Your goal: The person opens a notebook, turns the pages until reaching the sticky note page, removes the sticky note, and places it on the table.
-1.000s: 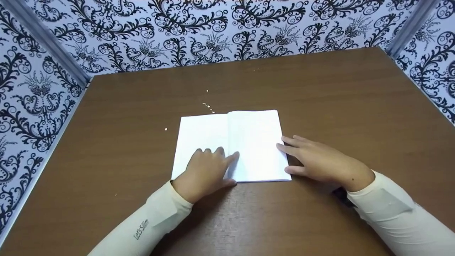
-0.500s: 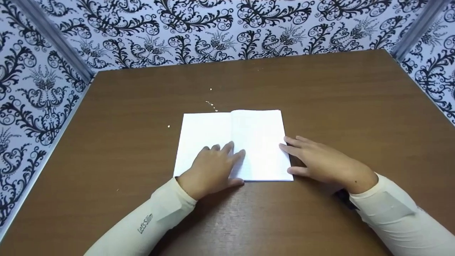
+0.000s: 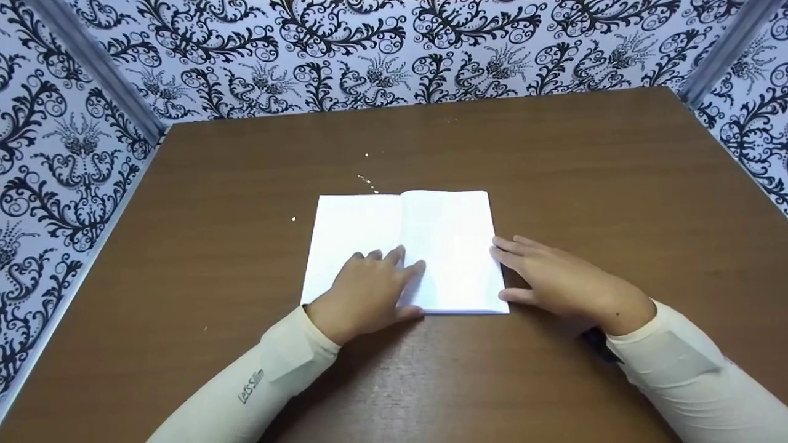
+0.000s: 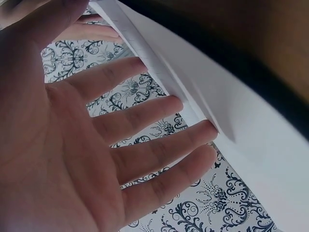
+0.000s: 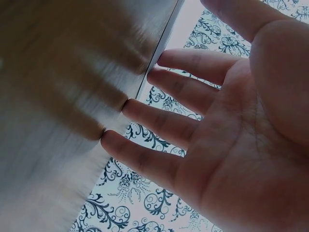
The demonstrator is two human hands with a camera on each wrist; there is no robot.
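A notebook with blank white pages (image 3: 449, 227) lies spread flat on the brown table, its fold running down the middle. My left hand (image 3: 369, 295) rests across the lower part of the left page and the fold, its thumb at the bottom edge. In the left wrist view the fingers (image 4: 159, 150) are nearly straight, their tips touching the paper. Along the right edge of the notebook lies my right hand (image 3: 554, 280), fingers spread. The right wrist view shows the fingertips (image 5: 113, 137) down on the tabletop, with the page edge beside some of them. Neither hand grips anything.
Small white crumbs (image 3: 368, 182) are scattered on the brown table (image 3: 585, 166) behind the notebook and to its left. Walls with black-and-white floral paper (image 3: 381, 55) stand at the back and both sides.
My left hand has slid slightly right and its fingers have spread out over the fold. The right hand stays at the page edge, almost still. The whole head view has shifted slightly.
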